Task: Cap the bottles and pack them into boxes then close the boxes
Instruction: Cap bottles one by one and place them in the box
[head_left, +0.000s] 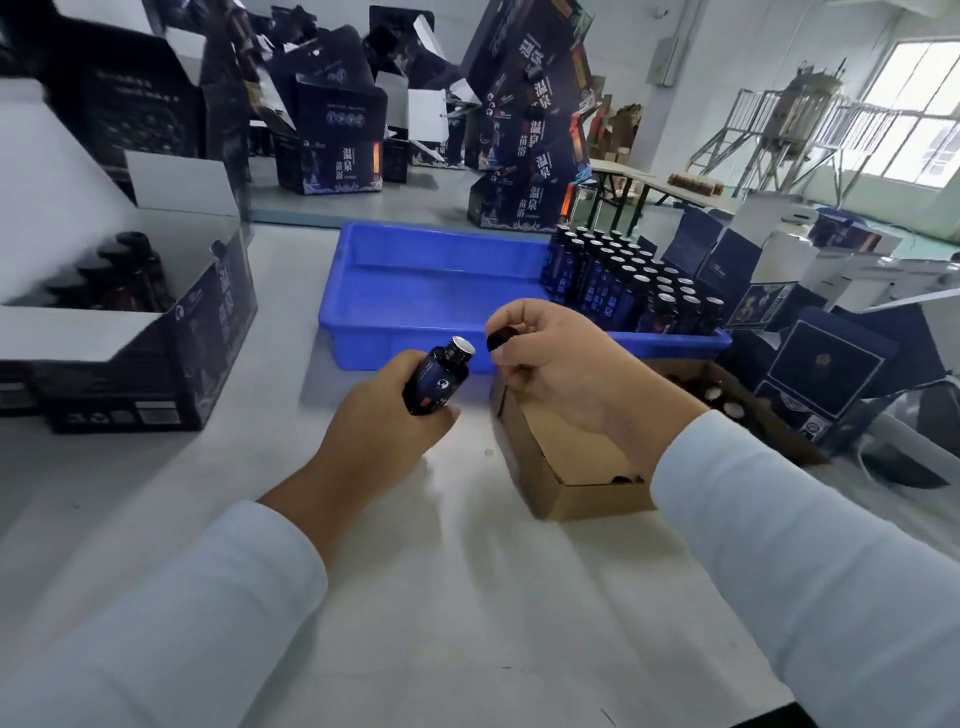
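Gripping a small dark bottle (437, 380), the left hand (379, 415) is held above the white counter (467, 597), its fingers curled round the lower body so that the bottle is tilted, neck up and to the right. The bottle's mouth is uncapped and a pale seal is shown at the top. Just beside that mouth, a black cap (502, 338) is pinched between the thumb and fingertips of the right hand (550, 364); the cap is close to the mouth but apart from it. Both arms are covered by white sleeves (810, 545).

Under the right wrist, an open brown carton (550, 467) is set on the counter; a few dark caps can be made out inside it. Behind the hands a blue tray (415, 306) is placed, with rows of upright uncapped bottles (634, 280) packed in its right end. To the left, an open dark box (171, 338) is seen with capped bottles inside. Further back, more dark printed boxes (337, 145) are piled, some open.
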